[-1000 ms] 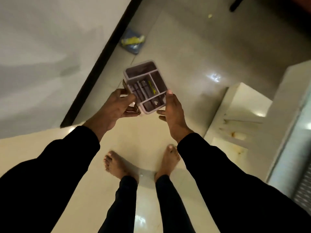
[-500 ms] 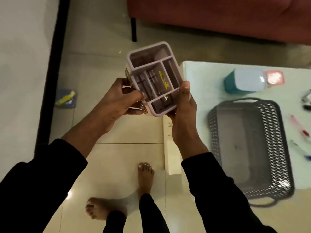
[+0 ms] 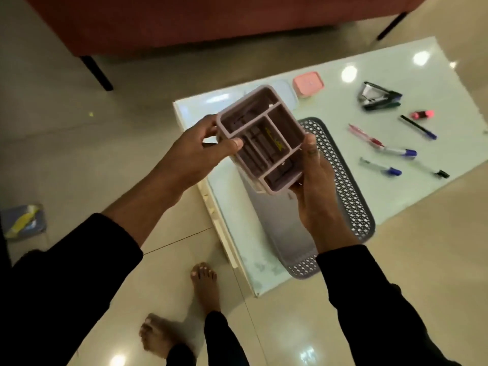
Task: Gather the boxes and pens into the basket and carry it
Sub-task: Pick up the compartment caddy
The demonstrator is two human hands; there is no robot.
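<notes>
I hold a lilac organiser box (image 3: pixel 260 138) with several compartments between both hands, above the near left part of the grey perforated basket (image 3: pixel 351 196). My left hand (image 3: pixel 200 151) grips its left rim; my right hand (image 3: pixel 314 186) holds its right side. The basket lies on a low white table (image 3: pixel 412 83). A small pink box (image 3: pixel 308 84) and a pale blue box (image 3: pixel 286 92), partly hidden by the organiser, stand behind the basket. Several pens lie to the right, among them a red pen (image 3: pixel 365 136), a blue-capped pen (image 3: pixel 398 151) and another blue-capped pen (image 3: pixel 380 167).
A stapler (image 3: pixel 379 97) and a pink highlighter (image 3: pixel 422 114) lie at the table's far right. A red sofa (image 3: pixel 211 19) with black legs stands behind the table. A blue and yellow packet (image 3: pixel 23 224) lies on the tiled floor at left. My bare feet stand near the table's corner.
My view has swung right, bringing the whole table, basket and pens into sight. The organiser in my hands has moved over the basket's near left part.
</notes>
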